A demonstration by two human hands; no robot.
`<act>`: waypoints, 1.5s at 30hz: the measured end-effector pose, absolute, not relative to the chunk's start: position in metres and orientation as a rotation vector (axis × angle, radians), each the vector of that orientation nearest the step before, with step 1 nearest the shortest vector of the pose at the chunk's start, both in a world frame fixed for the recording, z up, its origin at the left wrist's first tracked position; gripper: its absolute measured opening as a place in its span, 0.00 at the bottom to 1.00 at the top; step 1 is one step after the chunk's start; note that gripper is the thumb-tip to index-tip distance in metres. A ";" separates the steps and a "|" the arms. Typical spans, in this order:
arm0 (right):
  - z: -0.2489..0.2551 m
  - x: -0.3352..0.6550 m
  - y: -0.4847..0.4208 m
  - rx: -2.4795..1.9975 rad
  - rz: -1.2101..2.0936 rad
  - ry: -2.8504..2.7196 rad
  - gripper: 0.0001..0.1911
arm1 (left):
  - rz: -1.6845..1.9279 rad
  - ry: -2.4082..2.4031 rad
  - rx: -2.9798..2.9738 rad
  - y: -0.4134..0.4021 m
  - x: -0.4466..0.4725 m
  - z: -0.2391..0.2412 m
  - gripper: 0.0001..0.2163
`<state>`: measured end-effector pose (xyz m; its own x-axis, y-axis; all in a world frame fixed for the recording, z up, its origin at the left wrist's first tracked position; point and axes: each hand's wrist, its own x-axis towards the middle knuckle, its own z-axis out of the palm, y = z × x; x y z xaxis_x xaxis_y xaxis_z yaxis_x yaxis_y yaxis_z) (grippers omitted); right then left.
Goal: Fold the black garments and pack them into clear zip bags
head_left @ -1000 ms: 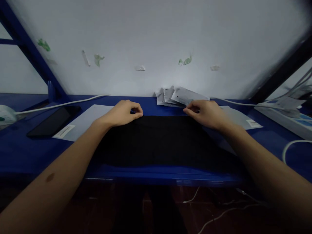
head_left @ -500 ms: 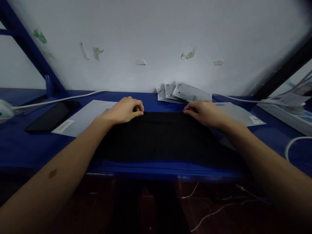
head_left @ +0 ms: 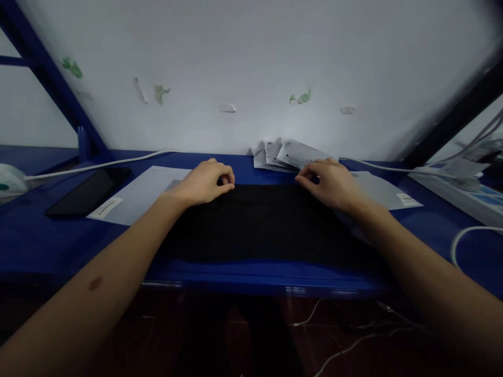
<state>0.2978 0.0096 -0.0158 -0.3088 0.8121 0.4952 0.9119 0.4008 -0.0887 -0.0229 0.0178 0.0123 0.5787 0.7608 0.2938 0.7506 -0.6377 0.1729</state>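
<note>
A black cloth (head_left: 259, 222) lies flat on the blue table (head_left: 47, 241), reaching from the table's near edge to about its middle. My left hand (head_left: 204, 180) rests on the cloth's far left corner with fingers curled in a pinch on the edge. My right hand (head_left: 334, 183) sits at the far right corner, its fingers pinched on that edge too. Both forearms stretch across the cloth's sides.
Several white plastic pouches (head_left: 291, 154) lie behind the cloth against the white wall. Grey sheets with labels (head_left: 133, 196) lie left and right (head_left: 385, 191). A black phone (head_left: 86, 192) sits far left. White cables (head_left: 98, 165) run along the back; another cable (head_left: 463, 235) loops at right.
Both hands stay pinched on the cloth's far edge; they have barely shifted. The view has wobbled slightly up and down.
</note>
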 end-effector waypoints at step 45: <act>-0.015 0.292 0.004 -1.680 -0.124 -2.282 0.15 | 0.377 1.303 2.842 0.019 -0.022 0.009 0.10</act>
<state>0.2921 0.0037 -0.0155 -0.2681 0.9179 0.2925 0.9442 0.3107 -0.1094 -0.0220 0.0191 0.0095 0.6291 0.7458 0.2193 0.7476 -0.6577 0.0922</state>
